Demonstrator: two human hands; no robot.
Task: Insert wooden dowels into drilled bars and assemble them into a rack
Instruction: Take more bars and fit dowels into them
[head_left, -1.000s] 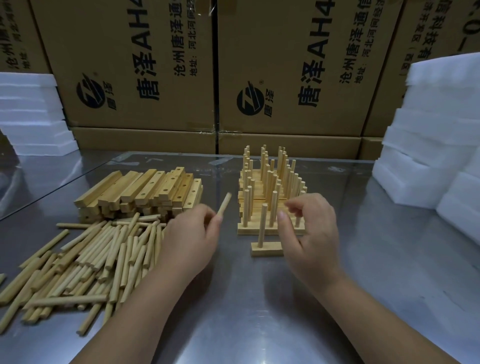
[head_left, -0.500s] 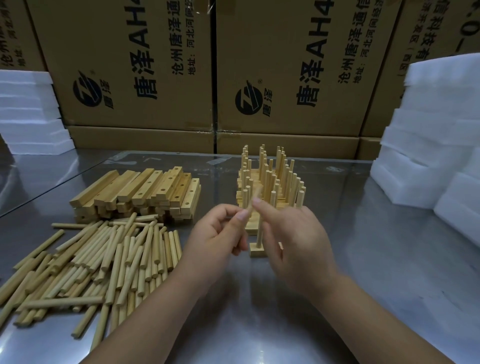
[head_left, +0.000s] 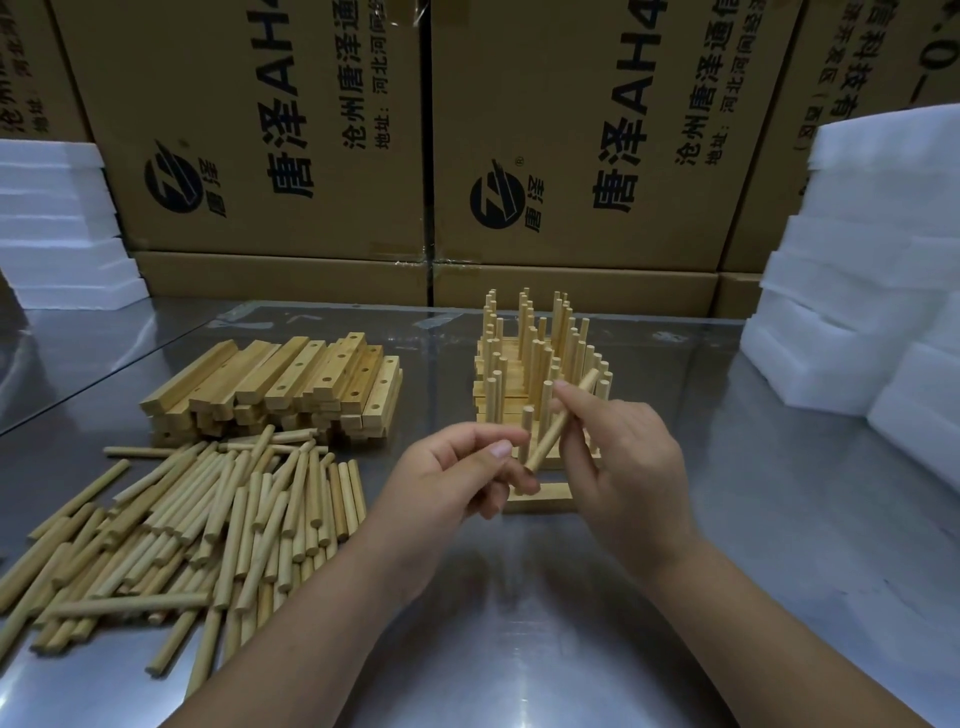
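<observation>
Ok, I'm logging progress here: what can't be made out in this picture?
Head view only:
The bar: holes covered by the left hand and right hand, which hold a dowel.
Loose dowels: pile cut off at the left edge.
Finished stack: rear rows hidden behind front pegs.

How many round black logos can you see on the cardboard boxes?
2. The left logo is on the left box; the right logo is on the middle box. The far-right box is partly covered by foam, so more may exist.

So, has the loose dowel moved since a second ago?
Yes. The dowel has gone rightward: it was left of the pegged stack, and now the right hand holds it tilted in front of that stack.
</observation>
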